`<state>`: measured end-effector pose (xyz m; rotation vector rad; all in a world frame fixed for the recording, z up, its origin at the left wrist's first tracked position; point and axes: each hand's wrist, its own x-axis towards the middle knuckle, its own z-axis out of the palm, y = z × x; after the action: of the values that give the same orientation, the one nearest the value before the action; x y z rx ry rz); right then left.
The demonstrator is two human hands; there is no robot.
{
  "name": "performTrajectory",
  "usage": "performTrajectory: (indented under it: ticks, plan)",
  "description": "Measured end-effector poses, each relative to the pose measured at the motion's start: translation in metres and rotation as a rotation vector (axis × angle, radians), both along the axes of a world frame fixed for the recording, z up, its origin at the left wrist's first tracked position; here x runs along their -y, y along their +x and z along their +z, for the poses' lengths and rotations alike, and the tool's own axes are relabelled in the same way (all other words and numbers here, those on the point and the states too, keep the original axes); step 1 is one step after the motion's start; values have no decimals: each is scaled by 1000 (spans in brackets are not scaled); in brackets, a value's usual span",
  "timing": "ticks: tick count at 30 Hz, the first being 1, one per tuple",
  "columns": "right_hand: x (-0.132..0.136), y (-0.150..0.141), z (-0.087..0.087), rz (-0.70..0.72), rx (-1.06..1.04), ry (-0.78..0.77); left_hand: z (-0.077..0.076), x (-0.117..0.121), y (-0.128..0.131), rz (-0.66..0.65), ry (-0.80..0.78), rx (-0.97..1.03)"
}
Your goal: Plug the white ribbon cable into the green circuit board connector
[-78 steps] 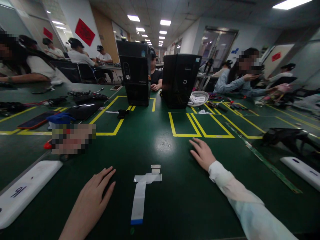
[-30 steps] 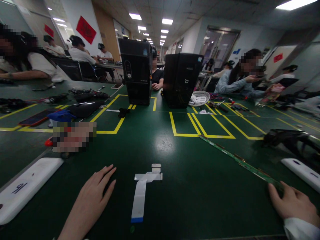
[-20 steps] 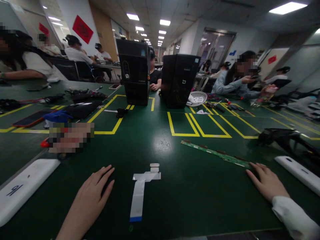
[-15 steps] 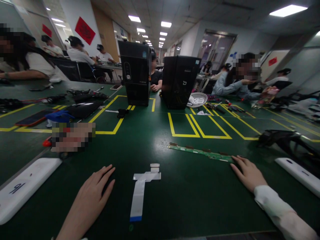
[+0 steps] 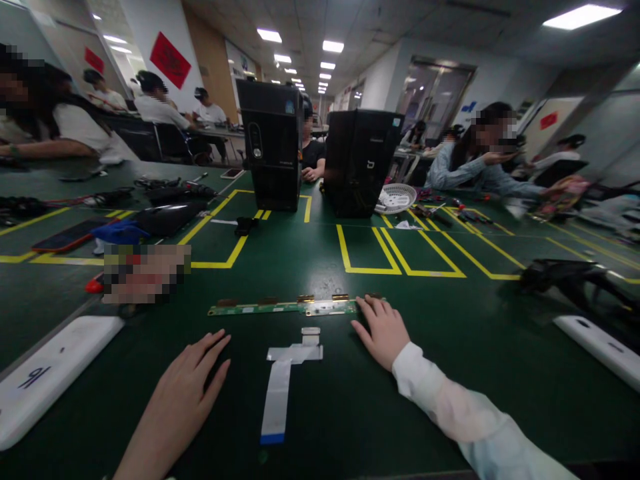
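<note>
Palm down, my right hand (image 5: 383,332) lays its fingers over the right end of a long, narrow circuit board (image 5: 275,309). The fingers cover that end, so I cannot tell whether they pinch it. The board is straight, green and glossy, with copper-coloured tabs (image 5: 340,297) along its far edge; it lies crosswise, just beyond a ribbon cable (image 5: 275,400). My left hand (image 5: 187,373) is spread palm down to the left of the cable, fingers extended and slightly parted. The cable is flat, white and roughly T-shaped, with a blue strip (image 5: 273,439) across its near end and a pale rectangular connector (image 5: 311,332) at its far end. Loose, pale cloth forms the sleeve (image 5: 425,380) on my right forearm. Board and cable lie on a smooth dark-green tabletop (image 5: 380,427). Beyond the board, yellow tape (image 5: 373,271) marks straight-edged outlines. A smooth white casing (image 5: 60,373) with rounded corners lies at my left. Farther back stand two black, box-shaped computer towers (image 5: 273,147); a round white perforated basket (image 5: 407,195) sits beside the right one.
</note>
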<state>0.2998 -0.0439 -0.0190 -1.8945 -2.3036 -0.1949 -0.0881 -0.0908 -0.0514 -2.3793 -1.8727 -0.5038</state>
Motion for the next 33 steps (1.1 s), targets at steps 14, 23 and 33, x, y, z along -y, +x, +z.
performTrajectory:
  ticks: [14,23,33]
  plan:
    - [2,-35,6,242,-44,-15,1,0,0,-6,3,-4]
    - [-7,-19,-11,516,-192,-22,2,1,4,-41,66,-28]
    - [-11,-6,-11,587,-193,-68,62,5,92,-552,56,-162]
